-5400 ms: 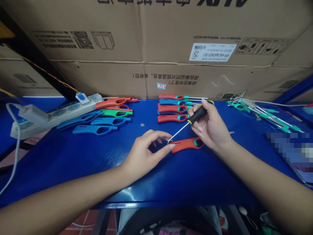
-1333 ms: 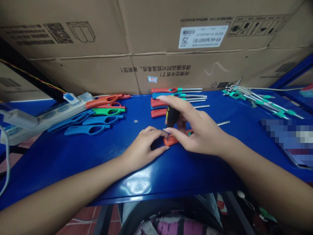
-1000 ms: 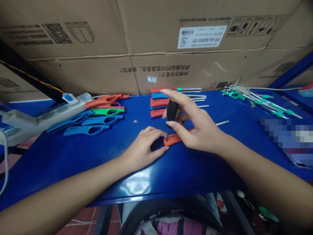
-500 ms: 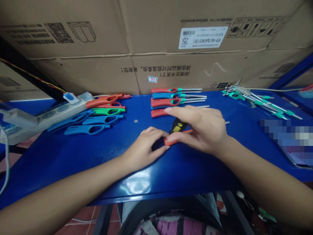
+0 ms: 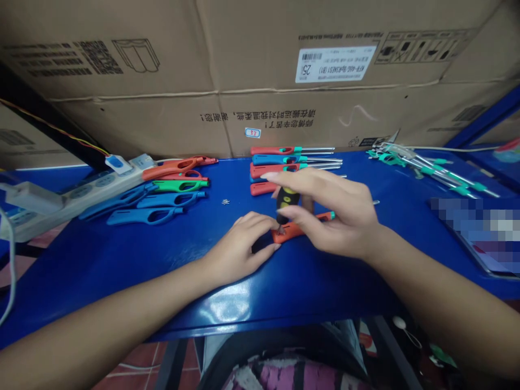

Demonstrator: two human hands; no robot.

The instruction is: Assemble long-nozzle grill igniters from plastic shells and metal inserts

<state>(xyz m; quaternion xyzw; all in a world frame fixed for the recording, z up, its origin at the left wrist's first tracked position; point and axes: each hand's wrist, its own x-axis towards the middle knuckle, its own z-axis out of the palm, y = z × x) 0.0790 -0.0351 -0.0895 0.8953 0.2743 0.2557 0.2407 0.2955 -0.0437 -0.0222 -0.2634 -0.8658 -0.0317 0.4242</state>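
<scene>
On the blue table, my left hand [image 5: 244, 246] pinches the left end of an orange lighter [image 5: 296, 229] between thumb and fingers. My right hand [image 5: 333, 211] grips a black and yellow screwdriver [image 5: 287, 199], held nearly upright with its tip at the lighter's left end. Part of the lighter lies hidden under my right hand. Small screws [image 5: 225, 202] rest to the left, beyond my left hand. Behind my hands, red and blue lighters with metal tubes [image 5: 276, 150] are lined up.
Several handle shells [image 5: 146, 215] in blue, green and orange lie at the left by a power strip [image 5: 85, 189]. Metal tubes with green parts [image 5: 430, 168] are piled at the back right. Cardboard [image 5: 260, 70] stands behind the table [image 5: 284, 292].
The screwdriver has come more upright, and its tip now shows at the lighter's left end. My right hand has shifted slightly, uncovering more of the orange lighter. My left hand stays in place.
</scene>
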